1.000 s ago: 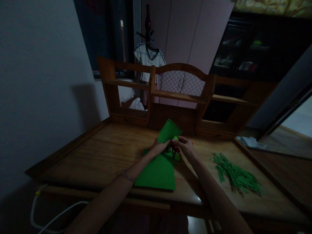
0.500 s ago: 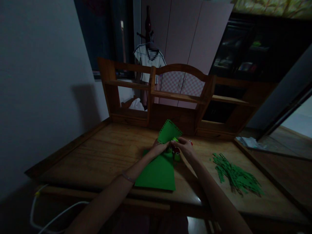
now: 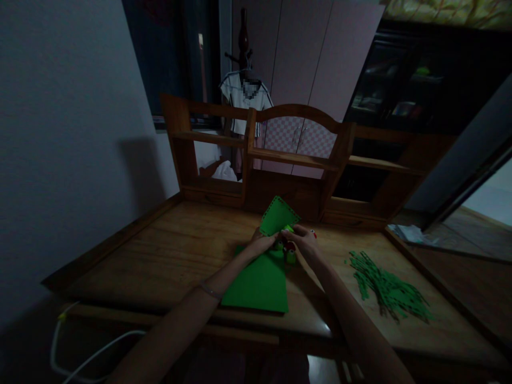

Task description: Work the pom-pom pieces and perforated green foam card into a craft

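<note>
My left hand (image 3: 262, 243) is closed on a green sheet (image 3: 277, 217) with a row of small cut-outs along its edges, held tilted above the desk. Close beside it, my right hand (image 3: 304, 241) closes around a small bright green object (image 3: 287, 229) at the sheet's lower right corner. Fingers hide most of that object, so its kind is unclear. Just below the hands stands a small green-and-red item (image 3: 290, 257). A red one with a white spot (image 3: 313, 234) shows behind my right hand. Under my left forearm lies plain green paper (image 3: 258, 285).
Thin green strips (image 3: 390, 290) lie heaped on the right of the wooden desk (image 3: 160, 256). A wooden shelf unit (image 3: 296, 160) rises along the desk's back edge. At the lower left hangs a white cable (image 3: 54, 344). Some clear plastic (image 3: 412, 233) lies at the far right.
Both hands stay almost in place. The cut-out sheet has shifted very slightly to the right.
</note>
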{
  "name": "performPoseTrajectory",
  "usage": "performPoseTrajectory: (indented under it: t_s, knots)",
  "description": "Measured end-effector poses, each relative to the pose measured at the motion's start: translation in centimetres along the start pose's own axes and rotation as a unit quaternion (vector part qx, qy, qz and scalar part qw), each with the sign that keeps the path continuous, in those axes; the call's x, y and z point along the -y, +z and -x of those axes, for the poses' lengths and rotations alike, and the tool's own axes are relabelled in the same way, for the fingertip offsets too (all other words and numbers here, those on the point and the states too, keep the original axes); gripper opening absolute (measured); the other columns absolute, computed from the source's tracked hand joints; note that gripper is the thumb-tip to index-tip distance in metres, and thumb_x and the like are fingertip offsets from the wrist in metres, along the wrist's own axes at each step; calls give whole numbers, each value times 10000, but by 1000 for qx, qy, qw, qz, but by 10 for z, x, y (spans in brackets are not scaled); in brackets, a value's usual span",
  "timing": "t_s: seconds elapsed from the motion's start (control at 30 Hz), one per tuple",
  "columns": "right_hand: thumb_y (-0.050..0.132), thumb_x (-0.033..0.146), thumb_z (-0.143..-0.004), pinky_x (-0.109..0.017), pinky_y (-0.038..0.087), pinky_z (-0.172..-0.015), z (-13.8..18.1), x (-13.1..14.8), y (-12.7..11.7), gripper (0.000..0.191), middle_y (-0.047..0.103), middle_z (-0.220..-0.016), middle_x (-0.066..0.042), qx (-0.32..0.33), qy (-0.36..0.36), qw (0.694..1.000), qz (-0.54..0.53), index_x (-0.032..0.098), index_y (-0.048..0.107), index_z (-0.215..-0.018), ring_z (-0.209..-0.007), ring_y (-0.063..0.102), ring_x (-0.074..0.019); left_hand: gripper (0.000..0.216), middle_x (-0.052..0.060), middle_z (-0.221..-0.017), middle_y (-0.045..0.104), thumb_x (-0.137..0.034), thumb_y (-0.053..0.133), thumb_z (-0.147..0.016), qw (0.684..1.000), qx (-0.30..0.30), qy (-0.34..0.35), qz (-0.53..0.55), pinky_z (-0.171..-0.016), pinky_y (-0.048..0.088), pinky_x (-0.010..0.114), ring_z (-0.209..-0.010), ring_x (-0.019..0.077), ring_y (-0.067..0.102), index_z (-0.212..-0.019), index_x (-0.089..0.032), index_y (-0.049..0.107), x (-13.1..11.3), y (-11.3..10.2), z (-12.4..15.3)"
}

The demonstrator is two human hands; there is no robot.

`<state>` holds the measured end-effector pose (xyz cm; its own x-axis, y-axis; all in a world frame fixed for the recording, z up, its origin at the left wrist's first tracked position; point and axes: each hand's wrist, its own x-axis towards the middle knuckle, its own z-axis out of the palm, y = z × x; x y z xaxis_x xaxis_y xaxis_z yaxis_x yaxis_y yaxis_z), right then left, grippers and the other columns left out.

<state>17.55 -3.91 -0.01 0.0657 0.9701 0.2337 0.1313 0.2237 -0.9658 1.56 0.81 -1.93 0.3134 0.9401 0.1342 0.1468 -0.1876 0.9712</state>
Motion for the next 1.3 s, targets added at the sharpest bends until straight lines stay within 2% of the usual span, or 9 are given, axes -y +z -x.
performPoseTrajectory:
  t_s: [0.13,0.33,0.57,0.73,0.87,1.1,1.3]
  knots:
    - [722,465,-663,-269,461,-662,0,0,1,348,665,-811,-40,-2,4,1000,-7,172,658,-839,-738,608,-181,455,69,-1048,693,-469,636,-756,999,-7,27,-36,-826,507,290,-957,218,647,-1089,-161,670,-1,1,2]
    - [741,455,-645,-259,443,-661,-1,-1,0,350,658,-801,-32,2,11,1000,-24,167,658,-825,-727,595,-170,432,48,-1122,670,-457,618,-770,998,-7,21,-65,-906,477,264,-1067,215,609,-1105,-190,669,-3,0,2]
    - [738,450,-656,-265,440,-681,1,4,0,322,662,-802,-30,0,9,1000,-22,179,668,-815,-744,600,-179,477,82,-1098,677,-446,636,-756,998,8,53,-12,-920,479,316,-1040,238,626,-1112,-129,657,10,0,-6]
    - [741,450,-650,-269,440,-680,2,4,0,334,666,-803,-33,0,5,1000,-27,174,670,-825,-746,603,-181,411,81,-1089,680,-371,660,-754,996,19,84,38,-914,486,283,-1007,224,641,-1087,-132,675,15,1,-8]
    - [751,456,-632,-280,451,-696,1,1,1,373,677,-851,-48,0,10,999,-36,168,672,-855,-770,612,-189,373,76,-1071,687,-348,642,-763,996,27,71,40,-907,489,294,-995,219,644,-1069,-138,678,16,2,-9]
    - [758,465,-625,-289,462,-696,1,3,3,367,685,-839,-45,0,18,999,-31,176,672,-835,-755,622,-195,313,39,-1071,689,-387,593,-775,998,51,28,-2,-957,446,267,-1090,199,598,-997,-187,689,6,0,-5]
    - [749,443,-655,-291,468,-708,2,5,4,345,688,-855,-53,8,8,999,-39,181,673,-866,-763,627,-194,357,52,-1067,685,-441,606,-753,996,21,59,-59,-976,430,289,-1061,209,601,-985,-182,686,7,0,-6]
